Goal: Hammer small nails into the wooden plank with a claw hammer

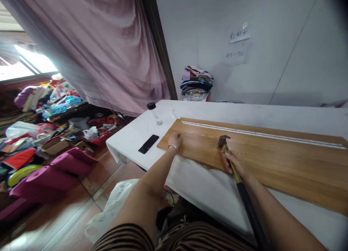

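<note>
A long wooden board (272,160) lies on a white-covered table (206,193). My right hand (233,163) is closed around the handle of a hammer (224,141), close to its head, which rests on the board near a row of small dark dots. My left hand (174,140) is curled shut and presses on the board's left end; a bracelet sits on that wrist. Whether anything is inside the left fingers is hidden.
A black phone (148,143) and a clear bottle with a black cap (154,113) stand on the table's left part. Folded clothes (196,83) are stacked against the wall. Rolled purple mats (51,171) and clutter cover the floor at left. A white bag (116,204) lies below.
</note>
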Motion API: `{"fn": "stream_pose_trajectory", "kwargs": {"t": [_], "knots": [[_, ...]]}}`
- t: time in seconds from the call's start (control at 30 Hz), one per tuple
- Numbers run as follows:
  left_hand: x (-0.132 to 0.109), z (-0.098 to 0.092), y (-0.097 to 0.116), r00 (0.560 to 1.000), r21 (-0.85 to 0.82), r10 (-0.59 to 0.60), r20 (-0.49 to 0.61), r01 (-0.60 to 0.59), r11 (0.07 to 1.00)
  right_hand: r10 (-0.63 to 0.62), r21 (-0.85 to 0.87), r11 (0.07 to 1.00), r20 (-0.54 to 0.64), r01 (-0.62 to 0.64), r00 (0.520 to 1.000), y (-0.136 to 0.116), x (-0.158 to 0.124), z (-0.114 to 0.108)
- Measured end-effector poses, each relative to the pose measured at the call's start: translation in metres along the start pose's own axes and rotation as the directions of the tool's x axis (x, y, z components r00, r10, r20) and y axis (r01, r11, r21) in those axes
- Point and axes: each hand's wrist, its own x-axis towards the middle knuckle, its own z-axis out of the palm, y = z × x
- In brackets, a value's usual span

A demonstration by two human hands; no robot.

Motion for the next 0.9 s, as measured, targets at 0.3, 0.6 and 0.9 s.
{"fn": "stream_pose_trajectory", "kwargs": {"t": [0.3,0.6,0.9], "knots": [[0.007,-0.008,-0.003,0.980,0.219,0.102,0.171,-0.138,0.966,-0.005,0.027,1.000,-0.012,0.006,1.000,-0.003,-0.002,0.002],[0.038,-0.013,0.016,0.912,0.376,0.115,0.393,-0.274,0.885,0.003,0.051,0.999,-0.016,-0.002,1.000,-0.003,-0.002,0.003],[0.068,-0.013,0.031,0.858,0.409,0.098,0.504,-0.338,0.848,0.024,0.133,0.991,0.059,-0.032,0.998,-0.007,0.002,-0.002]]}}
